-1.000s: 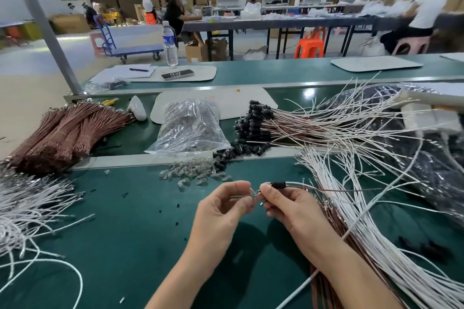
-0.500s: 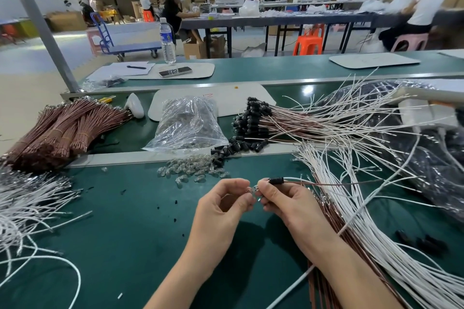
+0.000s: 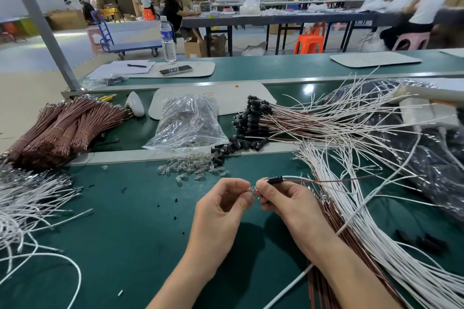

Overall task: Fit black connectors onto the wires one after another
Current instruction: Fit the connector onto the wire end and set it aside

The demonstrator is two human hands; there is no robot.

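My right hand (image 3: 283, 199) pinches a black connector (image 3: 275, 179) from which a white wire and a brown wire (image 3: 334, 180) trail to the right. My left hand (image 3: 223, 204) pinches a small clear piece (image 3: 251, 189) at the connector's left end; fingers hide most of it. Loose black connectors (image 3: 236, 146) lie just beyond on the table's metal strip. A fan of finished wires with black connectors (image 3: 251, 118) lies behind them. White and brown wires (image 3: 364, 238) stream past my right forearm.
Small clear parts (image 3: 190, 168) are scattered ahead of my hands. A clear plastic bag (image 3: 187, 123) sits behind them. Brown wire bundles (image 3: 62, 130) and white wires (image 3: 27, 206) fill the left. A black bag (image 3: 431, 158) covers the right. People work at far tables.
Both hands stay together at the connector; the fingers shifted only slightly. The view has tilted a little, nothing else moved.
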